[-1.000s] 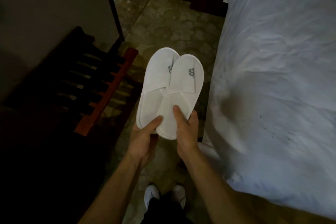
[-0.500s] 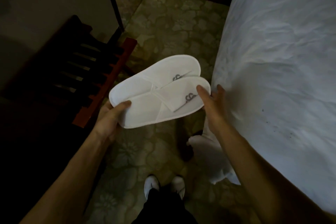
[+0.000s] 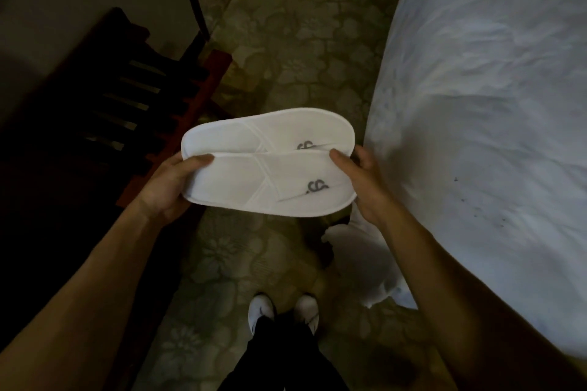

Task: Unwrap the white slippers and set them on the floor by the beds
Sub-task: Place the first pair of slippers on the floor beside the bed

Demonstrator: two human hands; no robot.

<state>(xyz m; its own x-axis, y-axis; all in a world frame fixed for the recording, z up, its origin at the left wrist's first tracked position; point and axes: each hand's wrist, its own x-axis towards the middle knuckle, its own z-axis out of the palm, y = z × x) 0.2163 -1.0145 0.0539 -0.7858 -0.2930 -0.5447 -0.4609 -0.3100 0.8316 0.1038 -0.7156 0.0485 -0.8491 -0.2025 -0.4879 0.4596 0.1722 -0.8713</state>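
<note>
A pair of white slippers (image 3: 270,165) with grey logos lies flat and sideways in the air between my hands, one slipper beside the other, toes pointing right. My left hand (image 3: 168,187) grips the heel end, thumb on top. At the toe end my right hand (image 3: 365,181) holds the pair with its thumb laid over the edge. I cannot tell whether a clear wrapper covers them. Below lies the patterned floor (image 3: 286,51).
A bed with white sheets (image 3: 476,105) fills the right side, its sheet corner (image 3: 365,263) hanging to the floor. A dark wooden slatted rack (image 3: 143,105) stands at the left against a wall. My white shoes (image 3: 282,314) are at the bottom.
The slippers have turned from upright to lying sideways. My right hand moved from the heel end to the toe end, and the pair has come level.
</note>
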